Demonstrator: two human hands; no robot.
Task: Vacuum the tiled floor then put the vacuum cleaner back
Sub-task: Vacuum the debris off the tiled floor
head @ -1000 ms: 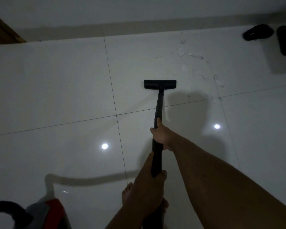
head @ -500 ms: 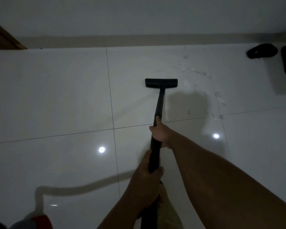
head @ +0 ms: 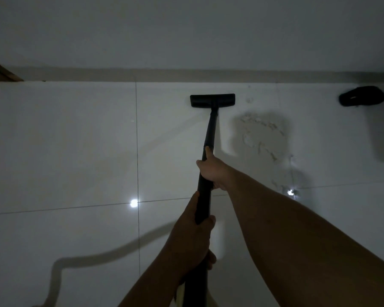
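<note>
head view: dim room, white glossy tiled floor (head: 60, 140), wall along its far edge
vacuum wand (head: 209, 138): black tube, runs from bottom centre up to the floor nozzle
floor nozzle (head: 212, 100): flat on the tile, near the far edge of the floor, just short of the skirting strip (head: 186, 75)
right hand (head: 213, 171): clenched round the wand mid-length, thumb laid up along the tube
left hand (head: 192, 238): clenched round the wand lower down, nearer the body, fingers wrapped over
debris (head: 262, 134): pale crumbs and streaks on the tile just right of the wand, partly in shadow
hose shadow (head: 93, 258): curved dark band across the near-left tiles
sandals (head: 361, 99): dark pair at the far right edge of the floor, one cut off by the frame
door frame (head: 0, 73): brown wood, far left corner
light reflections (head: 133, 203): two bright spots, one on a grout crossing left of the hands, one right of the right forearm
vacuum body: not visible
</note>
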